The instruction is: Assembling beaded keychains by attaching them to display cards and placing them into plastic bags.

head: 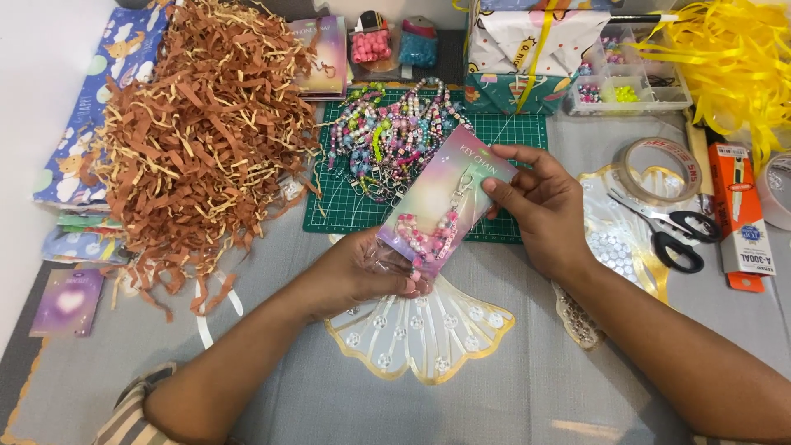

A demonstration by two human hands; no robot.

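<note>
Over a grey table [511, 387] crowded with paper shreds [198, 140] and beaded chains [387, 136], a carded keychain [445, 202] is gripped at opposite ends by the left hand [367, 272] and right hand [535, 206], apparently for steadying.

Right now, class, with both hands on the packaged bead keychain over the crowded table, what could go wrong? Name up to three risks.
1. The left hand pinches only the clear sleeve's open end, so the backing card with the keychain might slip out.
2. The shredded brown paper lies close by; strands could get into the sleeve.
3. The scissors lie just beyond the right hand; a careless reach could catch the blades.
</note>
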